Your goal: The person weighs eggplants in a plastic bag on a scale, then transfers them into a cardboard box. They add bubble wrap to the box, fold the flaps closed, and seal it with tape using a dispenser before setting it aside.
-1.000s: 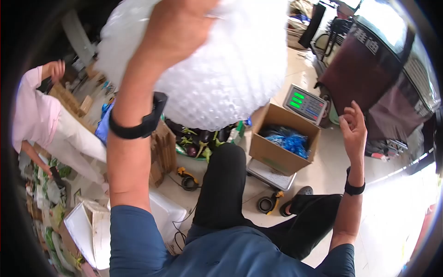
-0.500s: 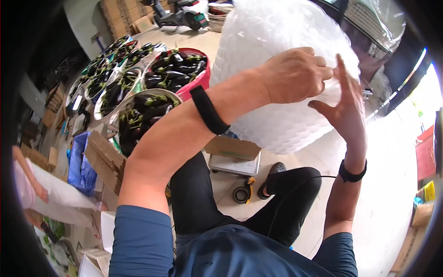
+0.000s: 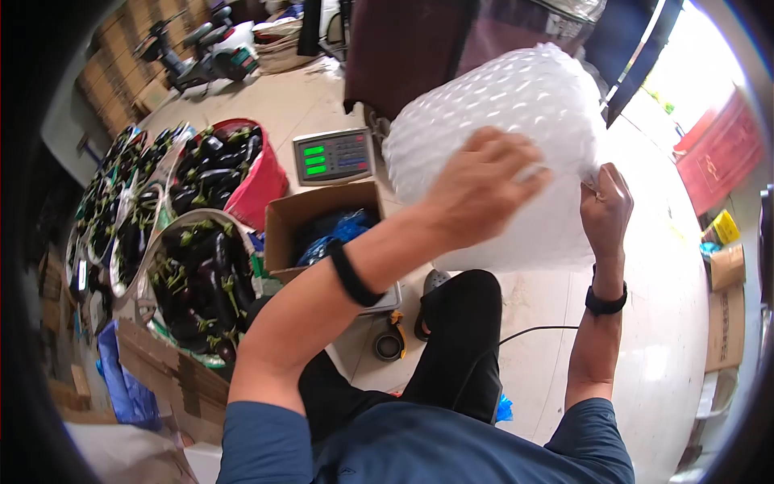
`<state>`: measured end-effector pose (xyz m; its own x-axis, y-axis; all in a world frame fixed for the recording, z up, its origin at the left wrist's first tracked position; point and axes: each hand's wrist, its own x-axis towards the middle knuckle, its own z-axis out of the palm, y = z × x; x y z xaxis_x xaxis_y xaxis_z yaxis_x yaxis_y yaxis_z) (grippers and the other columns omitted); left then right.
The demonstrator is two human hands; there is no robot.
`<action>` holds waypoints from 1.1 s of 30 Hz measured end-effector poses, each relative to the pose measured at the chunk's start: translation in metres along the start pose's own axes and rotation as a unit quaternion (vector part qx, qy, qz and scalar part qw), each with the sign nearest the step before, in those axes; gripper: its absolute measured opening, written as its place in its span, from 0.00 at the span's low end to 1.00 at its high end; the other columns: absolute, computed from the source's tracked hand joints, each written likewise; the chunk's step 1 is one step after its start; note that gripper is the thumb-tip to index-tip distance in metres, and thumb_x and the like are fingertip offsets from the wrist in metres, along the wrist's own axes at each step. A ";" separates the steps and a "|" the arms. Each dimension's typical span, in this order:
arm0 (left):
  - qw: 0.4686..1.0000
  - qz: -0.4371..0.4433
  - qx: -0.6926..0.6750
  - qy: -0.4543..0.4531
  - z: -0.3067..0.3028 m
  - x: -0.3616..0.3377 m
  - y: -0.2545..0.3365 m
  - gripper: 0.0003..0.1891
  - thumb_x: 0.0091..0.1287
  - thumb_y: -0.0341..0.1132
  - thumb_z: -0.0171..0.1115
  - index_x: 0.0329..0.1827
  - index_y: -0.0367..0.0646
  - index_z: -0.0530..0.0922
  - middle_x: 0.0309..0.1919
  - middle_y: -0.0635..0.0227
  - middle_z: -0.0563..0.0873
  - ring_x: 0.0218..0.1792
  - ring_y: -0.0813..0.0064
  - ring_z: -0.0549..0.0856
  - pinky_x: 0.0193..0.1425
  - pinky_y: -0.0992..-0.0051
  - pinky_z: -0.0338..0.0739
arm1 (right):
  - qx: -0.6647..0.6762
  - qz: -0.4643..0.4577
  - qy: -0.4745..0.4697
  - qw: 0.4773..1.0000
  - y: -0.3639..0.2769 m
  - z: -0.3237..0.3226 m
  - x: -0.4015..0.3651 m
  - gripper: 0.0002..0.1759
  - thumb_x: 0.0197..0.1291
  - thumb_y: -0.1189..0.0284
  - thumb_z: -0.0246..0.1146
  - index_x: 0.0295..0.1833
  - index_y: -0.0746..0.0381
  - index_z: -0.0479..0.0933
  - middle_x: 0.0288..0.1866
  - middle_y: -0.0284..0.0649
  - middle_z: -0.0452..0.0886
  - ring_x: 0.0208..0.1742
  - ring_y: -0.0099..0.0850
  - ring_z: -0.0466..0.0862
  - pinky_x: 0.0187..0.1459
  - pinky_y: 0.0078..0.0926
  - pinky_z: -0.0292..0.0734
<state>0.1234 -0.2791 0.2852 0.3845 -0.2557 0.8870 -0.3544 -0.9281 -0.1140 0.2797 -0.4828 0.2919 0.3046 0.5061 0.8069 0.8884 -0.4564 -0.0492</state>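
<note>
A big bundle of white bubble wrap (image 3: 516, 101) fills the space in front of me, right of centre. My right hand (image 3: 606, 211) is closed at its right edge, with the film pinched between thumb and fingers. My left hand (image 3: 488, 185) is in front of the bundle, fingers curled and smeared by motion; whether it grips the film cannot be made out. Below my left forearm stands an open cardboard box (image 3: 282, 234) with blue plastic (image 3: 348, 230) inside. It rests on a scale whose display (image 3: 332, 156) shows green digits.
Several tubs of eggplants (image 3: 201, 282) stand on the left, one of them red (image 3: 262, 189). A tape roll (image 3: 389, 347) lies on the floor by my foot. A scooter (image 3: 201, 56) is parked at the back. Flattened cardboard (image 3: 173, 371) leans at lower left.
The bubble wrap has shifted lower and tilted, uncovering the box and scale display. My right hand has closed on its edge; my left hand has moved down and left. The view has turned right.
</note>
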 end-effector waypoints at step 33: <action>0.575 -0.765 -0.280 -0.076 -0.062 -0.265 -0.116 0.17 0.74 0.36 0.67 0.62 0.40 0.81 0.50 0.71 0.87 0.48 0.80 0.85 0.47 0.79 0.79 | 0.000 0.168 -0.544 0.822 0.077 0.054 -0.325 0.29 0.61 0.72 0.58 0.70 0.60 0.76 0.67 0.50 0.81 0.67 0.48 0.80 0.63 0.53 0.75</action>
<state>0.0099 -0.0872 0.0914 0.6660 0.6844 -0.2968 0.2947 0.1242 0.9475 0.2675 -0.6426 -0.0063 0.6589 0.7069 -0.2571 0.6920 -0.7037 -0.1611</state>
